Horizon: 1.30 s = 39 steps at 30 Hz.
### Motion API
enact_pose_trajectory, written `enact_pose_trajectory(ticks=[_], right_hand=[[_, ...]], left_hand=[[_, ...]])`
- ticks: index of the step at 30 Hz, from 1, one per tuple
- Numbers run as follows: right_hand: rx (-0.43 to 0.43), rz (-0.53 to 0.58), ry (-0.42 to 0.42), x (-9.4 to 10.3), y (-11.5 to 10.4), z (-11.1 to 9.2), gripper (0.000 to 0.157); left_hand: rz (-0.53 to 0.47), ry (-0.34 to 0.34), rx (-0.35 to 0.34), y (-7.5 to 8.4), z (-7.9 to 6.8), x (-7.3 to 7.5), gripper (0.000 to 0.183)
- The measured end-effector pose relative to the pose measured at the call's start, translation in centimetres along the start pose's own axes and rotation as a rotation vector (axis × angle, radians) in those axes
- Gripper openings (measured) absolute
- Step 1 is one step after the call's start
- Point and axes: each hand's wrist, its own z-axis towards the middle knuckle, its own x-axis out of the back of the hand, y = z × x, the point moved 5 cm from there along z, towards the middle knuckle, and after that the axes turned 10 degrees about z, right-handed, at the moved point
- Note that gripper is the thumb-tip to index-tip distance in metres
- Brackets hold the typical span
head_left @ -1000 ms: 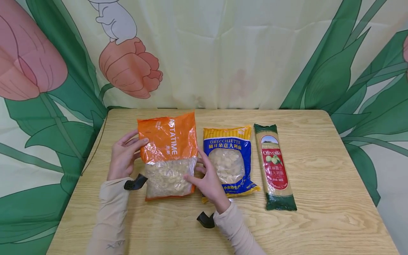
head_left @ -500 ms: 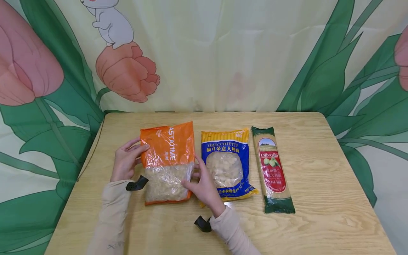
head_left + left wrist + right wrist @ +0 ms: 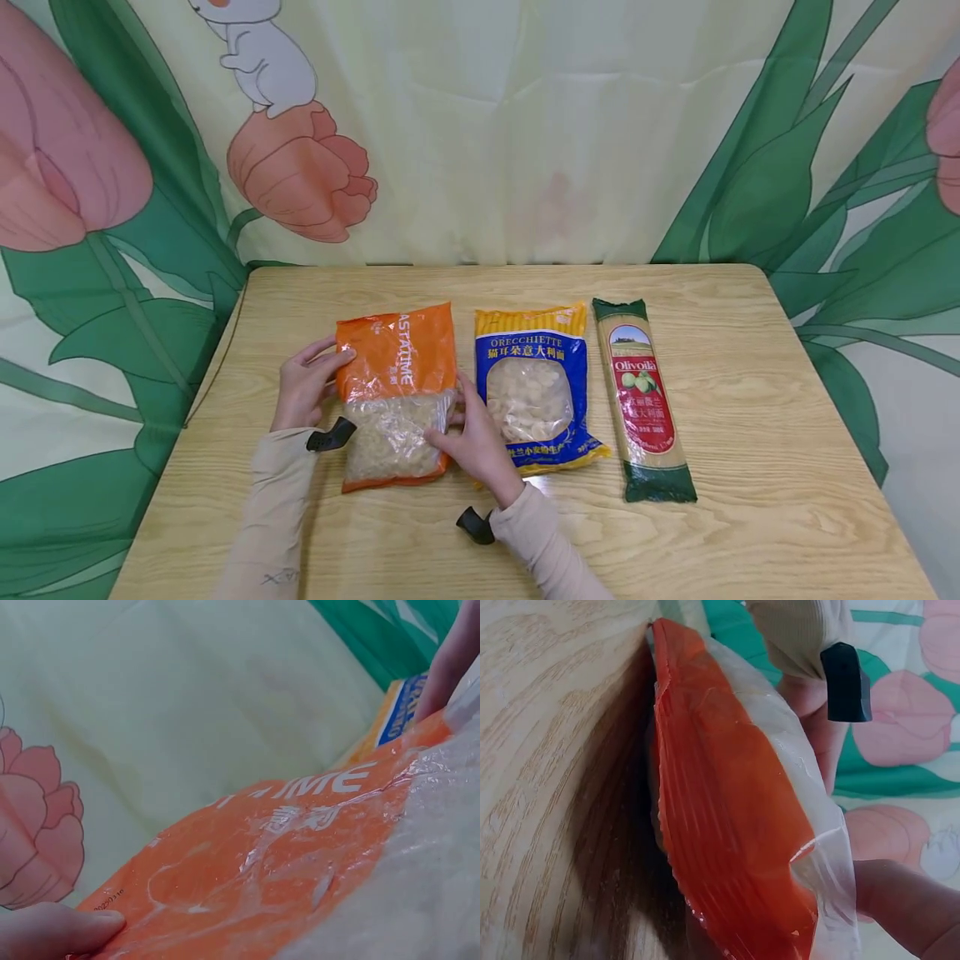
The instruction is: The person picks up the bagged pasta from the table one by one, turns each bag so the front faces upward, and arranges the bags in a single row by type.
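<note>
An orange pasta bag (image 3: 397, 354) with a clear lower window showing pale pasta stands between my two hands in the head view. My left hand (image 3: 306, 385) grips its left edge, thumb on the front and fingers partly hidden behind. On the right edge my right hand (image 3: 480, 437) holds it, thumb over the window. In the left wrist view the left thumb (image 3: 64, 930) presses on the wrinkled orange film. The right wrist view shows the bag's crimped orange end (image 3: 705, 795) close to the tabletop; whether it touches cannot be told.
To the right lies a blue and yellow orecchiette bag (image 3: 531, 387), close beside my right hand. Farther right is a long spaghetti pack (image 3: 643, 400) with green ends. The wooden table (image 3: 772, 417) ends at a printed curtain (image 3: 570, 167) behind.
The orange bag, held by both hands, has come lower and slightly nearer in the head view. The head view itself shifted a little early on. Other packs stay where they were.
</note>
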Motion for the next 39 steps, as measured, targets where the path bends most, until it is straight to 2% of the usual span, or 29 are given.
enact_pose_trajectory(ticks=[5,9,19,25,28,32,35,39], right_hand=[[-0.011,-0.018,-0.036,-0.4,0.1,0.2,0.096],[-0.019,-0.080,-0.025,-0.3,0.3,0.3,0.094],[0.008,-0.241,-0.028,-0.7,0.1,0.4,0.092],[0.026,-0.300,0.003,-0.4,-1.0,-0.1,0.083],[0.046,-0.295,0.007,0.0,-1.7,-0.2,0.081],[0.100,-0.271,-0.005,1.0,-2.7,-0.3,0.076],[0.144,-0.254,-0.003,2.0,-3.5,-0.4,0.069],[0.198,-0.226,0.016,3.5,-4.6,-0.6,0.062]], left_hand=[[0.030,0.002,0.017,-0.6,0.5,0.4,0.060],[0.043,-0.018,0.024,-1.0,1.0,0.2,0.061],[0.108,0.003,0.031,-2.0,1.5,0.5,0.067],[0.129,0.029,-0.042,-1.6,1.1,0.5,0.058],[0.103,0.048,-0.088,-1.1,0.6,0.6,0.052],[0.099,0.078,-0.147,-0.3,-0.5,0.9,0.049],[0.160,0.095,-0.190,0.4,-1.5,1.0,0.048],[0.214,0.058,-0.278,1.7,-3.2,0.5,0.046]])
